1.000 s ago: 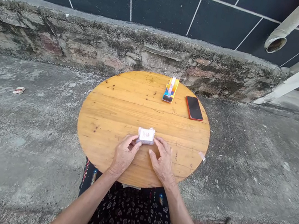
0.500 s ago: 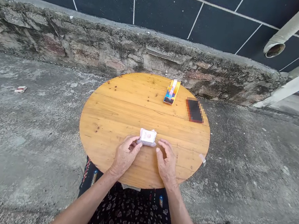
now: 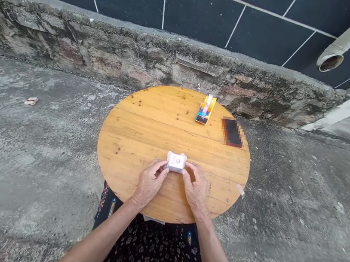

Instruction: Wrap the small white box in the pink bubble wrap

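A small wrapped packet [image 3: 176, 161] with a white label bearing a pinkish mark lies near the front middle of the round wooden table [image 3: 149, 131]. My left hand [image 3: 151, 180] grips its left end between thumb and fingers. At the opposite end, the thumb and forefinger of my right hand [image 3: 196, 188] close on the packet's right side. The packet's underside is hidden.
A yellow tape dispenser [image 3: 206, 109] stands at the table's back right. Beside it lies a dark, pixelated flat object [image 3: 233, 132]. A strip of clear tape [image 3: 240, 190] sticks to the right edge. Behind the table runs a stone wall base [image 3: 107, 54].
My right hand has moved in from beside the packet and now touches its right end. My left hand stays at the left end. The whole view has shifted slightly.
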Tool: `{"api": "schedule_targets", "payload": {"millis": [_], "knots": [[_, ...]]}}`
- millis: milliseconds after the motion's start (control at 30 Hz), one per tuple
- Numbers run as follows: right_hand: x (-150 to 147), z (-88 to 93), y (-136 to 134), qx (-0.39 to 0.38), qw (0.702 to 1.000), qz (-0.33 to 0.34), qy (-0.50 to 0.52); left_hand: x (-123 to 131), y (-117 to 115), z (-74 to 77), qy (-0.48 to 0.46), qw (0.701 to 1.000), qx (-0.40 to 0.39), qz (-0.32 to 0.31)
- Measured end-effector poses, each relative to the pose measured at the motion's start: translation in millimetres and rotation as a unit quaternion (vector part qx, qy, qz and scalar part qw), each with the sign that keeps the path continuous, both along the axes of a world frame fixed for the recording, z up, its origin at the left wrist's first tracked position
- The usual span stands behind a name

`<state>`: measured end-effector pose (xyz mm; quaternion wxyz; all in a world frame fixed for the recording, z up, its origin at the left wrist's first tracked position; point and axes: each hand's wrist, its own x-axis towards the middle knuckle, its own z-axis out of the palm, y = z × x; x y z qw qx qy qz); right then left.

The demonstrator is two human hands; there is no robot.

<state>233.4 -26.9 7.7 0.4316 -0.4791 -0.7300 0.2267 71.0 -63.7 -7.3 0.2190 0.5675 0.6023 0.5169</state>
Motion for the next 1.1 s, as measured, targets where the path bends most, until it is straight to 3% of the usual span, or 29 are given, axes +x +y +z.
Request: {"api": "schedule_targets", "payload": {"millis": [267, 700, 1100], "knots": [[-4.3, -3.5, 1.4, -0.015, 1.000, 0.010, -0.015, 0.3, 2.2, -0.2, -0.001, 1.000, -0.004, 0.006], [17.0, -9.8, 5.5, -0.007, 0.999, -0.024, 0.037, -0.3, 0.7, -1.2, -0.009, 1.000, 0.005, 0.013], [28.9, -16.0, -16.2, -0.036, 0.998, -0.030, 0.032, -7.5, -2.4, -3.5, -0.130, 0.989, -0.023, 0.065]]}}
